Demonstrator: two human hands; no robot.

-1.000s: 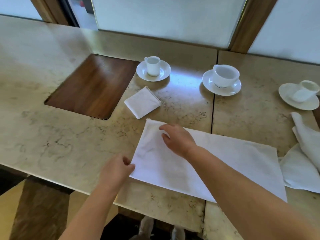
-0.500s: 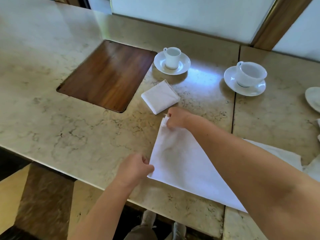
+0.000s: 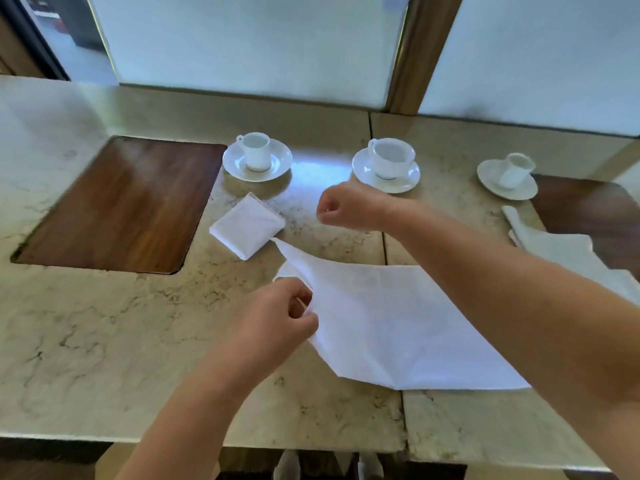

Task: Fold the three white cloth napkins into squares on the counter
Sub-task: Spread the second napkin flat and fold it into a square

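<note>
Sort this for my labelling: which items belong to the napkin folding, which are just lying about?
Job: folded napkin; half-folded napkin, left hand pinching it; unfolded napkin.
Lying about: three cups on saucers; wooden inlay.

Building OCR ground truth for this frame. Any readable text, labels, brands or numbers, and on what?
None readable.
The cups and saucers are plain white but for a thin dark line low on each cup.
The napkins, counter and wood panel show no print.

Three white cups on saucers [image 3: 257,160] along counter rear; wood inlay [image 3: 117,206] left.
</note>
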